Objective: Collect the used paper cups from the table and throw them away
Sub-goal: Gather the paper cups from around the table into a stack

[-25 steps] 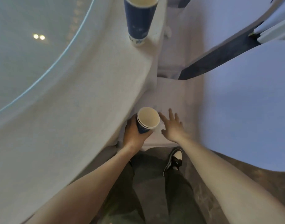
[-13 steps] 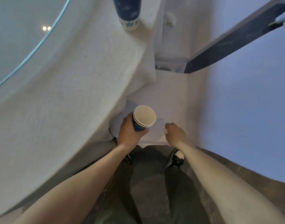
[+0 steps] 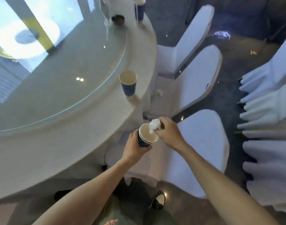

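Note:
My left hand (image 3: 133, 147) grips a stack of blue paper cups (image 3: 146, 135), nested and upright, just off the edge of the round table (image 3: 74, 135). Over the stack's mouth my right hand (image 3: 169, 131) pinches a crumpled white tissue (image 3: 154, 125), whose lower end hangs into the top cup. A single blue paper cup (image 3: 128, 83) stands on the white tablecloth near the table's rim. Farther along the rim stands another blue cup (image 3: 139, 8).
A glass turntable (image 3: 58, 78) covers the table's middle, with a dark small bowl (image 3: 117, 19) at its far edge. White-covered chairs (image 3: 195, 143) line the table's right side, and more draped chairs (image 3: 268, 111) stand at far right. The floor is dark.
The view has risen from under the table's edge to above it. My right hand, empty a second ago, closed near the chair seat and now holds a tissue over the cups.

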`<act>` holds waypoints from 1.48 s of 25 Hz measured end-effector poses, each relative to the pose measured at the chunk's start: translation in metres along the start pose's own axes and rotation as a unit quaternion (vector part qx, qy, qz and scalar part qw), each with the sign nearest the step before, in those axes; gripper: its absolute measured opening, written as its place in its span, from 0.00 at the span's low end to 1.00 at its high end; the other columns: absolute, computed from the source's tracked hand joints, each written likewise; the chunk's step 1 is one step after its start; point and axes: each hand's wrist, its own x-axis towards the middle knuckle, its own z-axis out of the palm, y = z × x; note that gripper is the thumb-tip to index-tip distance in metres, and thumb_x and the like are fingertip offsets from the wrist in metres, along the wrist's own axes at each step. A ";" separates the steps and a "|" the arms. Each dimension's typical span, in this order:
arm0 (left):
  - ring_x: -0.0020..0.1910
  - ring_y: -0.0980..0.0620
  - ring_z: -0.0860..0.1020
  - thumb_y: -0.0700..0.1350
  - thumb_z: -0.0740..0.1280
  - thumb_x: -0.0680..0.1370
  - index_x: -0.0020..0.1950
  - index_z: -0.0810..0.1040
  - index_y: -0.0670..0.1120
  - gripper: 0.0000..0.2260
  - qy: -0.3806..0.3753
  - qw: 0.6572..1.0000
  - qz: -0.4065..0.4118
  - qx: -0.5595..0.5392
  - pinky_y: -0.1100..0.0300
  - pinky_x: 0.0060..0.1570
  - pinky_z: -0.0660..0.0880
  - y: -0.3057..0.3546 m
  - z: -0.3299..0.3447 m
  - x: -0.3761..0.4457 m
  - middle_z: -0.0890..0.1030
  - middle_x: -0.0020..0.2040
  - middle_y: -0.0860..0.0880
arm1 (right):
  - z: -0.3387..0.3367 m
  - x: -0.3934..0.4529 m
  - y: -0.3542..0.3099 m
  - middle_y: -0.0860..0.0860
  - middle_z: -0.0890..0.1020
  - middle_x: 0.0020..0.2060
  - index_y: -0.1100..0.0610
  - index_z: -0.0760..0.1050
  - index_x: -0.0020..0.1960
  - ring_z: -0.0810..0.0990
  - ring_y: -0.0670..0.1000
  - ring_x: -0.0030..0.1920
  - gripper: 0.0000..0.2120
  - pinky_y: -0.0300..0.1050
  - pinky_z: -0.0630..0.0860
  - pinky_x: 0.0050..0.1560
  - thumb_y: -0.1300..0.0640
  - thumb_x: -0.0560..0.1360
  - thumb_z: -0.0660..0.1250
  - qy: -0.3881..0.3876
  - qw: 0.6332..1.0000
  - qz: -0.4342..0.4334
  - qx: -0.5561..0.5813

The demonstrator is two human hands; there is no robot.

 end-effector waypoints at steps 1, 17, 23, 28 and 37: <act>0.58 0.64 0.69 0.45 0.81 0.69 0.74 0.72 0.52 0.35 0.014 1.000 0.007 -0.004 0.75 0.51 0.67 0.011 -0.001 -0.008 0.75 0.66 0.54 | -0.007 -0.004 -0.009 0.51 0.77 0.50 0.55 0.76 0.49 0.78 0.54 0.50 0.09 0.53 0.77 0.50 0.57 0.71 0.72 -0.028 0.999 -0.024 -0.032; 0.56 0.56 0.81 0.60 0.80 0.62 0.66 0.75 0.55 0.35 0.176 0.971 -0.078 -0.140 0.47 0.57 0.81 -0.020 -0.061 0.008 0.79 0.59 0.53 | 0.014 0.094 -0.116 0.54 0.78 0.60 0.59 0.81 0.62 0.79 0.56 0.58 0.14 0.42 0.70 0.53 0.61 0.79 0.63 -0.122 0.955 -0.178 -0.205; 0.57 0.56 0.80 0.61 0.81 0.63 0.66 0.74 0.56 0.35 0.167 0.968 -0.085 -0.165 0.51 0.58 0.82 -0.033 -0.082 0.036 0.77 0.60 0.54 | 0.012 0.173 -0.150 0.56 0.71 0.70 0.53 0.72 0.72 0.71 0.63 0.66 0.28 0.57 0.70 0.65 0.53 0.73 0.71 -0.009 0.940 -0.184 -0.287; 0.60 0.56 0.80 0.58 0.82 0.64 0.67 0.74 0.56 0.34 0.156 0.970 -0.087 -0.166 0.54 0.60 0.80 -0.035 -0.090 0.052 0.76 0.60 0.55 | 0.023 0.215 -0.144 0.54 0.47 0.83 0.42 0.51 0.82 0.45 0.63 0.82 0.46 0.62 0.52 0.78 0.48 0.72 0.74 -0.075 0.935 -0.116 -0.328; 0.58 0.54 0.81 0.61 0.82 0.63 0.66 0.75 0.56 0.34 0.187 0.964 -0.099 -0.160 0.49 0.58 0.82 -0.031 -0.082 0.049 0.79 0.60 0.52 | 0.012 0.206 -0.117 0.57 0.65 0.63 0.51 0.61 0.76 0.72 0.62 0.64 0.39 0.54 0.74 0.61 0.47 0.70 0.74 -0.067 0.964 -0.095 -0.239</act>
